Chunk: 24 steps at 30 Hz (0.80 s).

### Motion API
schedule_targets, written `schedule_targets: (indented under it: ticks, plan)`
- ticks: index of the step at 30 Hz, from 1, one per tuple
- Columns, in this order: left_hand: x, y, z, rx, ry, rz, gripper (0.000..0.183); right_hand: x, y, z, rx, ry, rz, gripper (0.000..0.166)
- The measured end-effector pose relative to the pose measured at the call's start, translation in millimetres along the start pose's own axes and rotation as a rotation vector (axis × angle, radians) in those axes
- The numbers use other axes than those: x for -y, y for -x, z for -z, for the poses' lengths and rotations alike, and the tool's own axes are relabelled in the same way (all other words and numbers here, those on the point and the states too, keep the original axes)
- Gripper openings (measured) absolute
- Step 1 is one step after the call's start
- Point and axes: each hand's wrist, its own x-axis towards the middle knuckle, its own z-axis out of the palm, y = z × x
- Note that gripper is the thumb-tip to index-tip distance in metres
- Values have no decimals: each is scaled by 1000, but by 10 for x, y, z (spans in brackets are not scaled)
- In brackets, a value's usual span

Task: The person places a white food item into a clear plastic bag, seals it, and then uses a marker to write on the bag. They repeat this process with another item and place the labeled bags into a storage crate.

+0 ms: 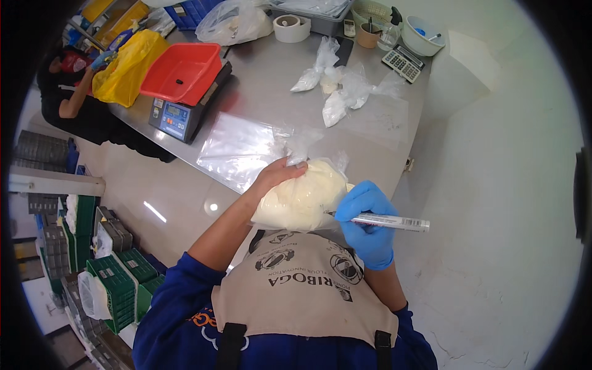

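Note:
A clear plastic bag of pale cream powder is held up before my chest, at the table's near edge. My bare left hand grips it around the gathered neck, thumb on top. My right hand, in a blue glove, holds a marker pen with its tip at the bag's right side. Whether the tip touches the plastic is hard to tell; faint dark marks show beside it. Flat clear plastic bags lie on the steel table just beyond my left hand.
Tied bags of white powder lie farther back. At left stands a digital scale carrying a red tray. A calculator, spray bottle and tape roll sit along the back. Another person handles a yellow bag.

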Motion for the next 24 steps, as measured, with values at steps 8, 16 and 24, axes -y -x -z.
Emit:
schedule_targets:
  ticks: [8,16,24]
  plan:
    - [-30,-1,-8,26,-6,17,61,-57,16,0,-85,-95,-114,18]
    - [-20,-13,-16,16,76,6,66,-129,44,57,-73,-109,-70,19]
    - [-13,-24,-76,-109,100,-5,94,-137,61,101,-106,-142,-78,19]
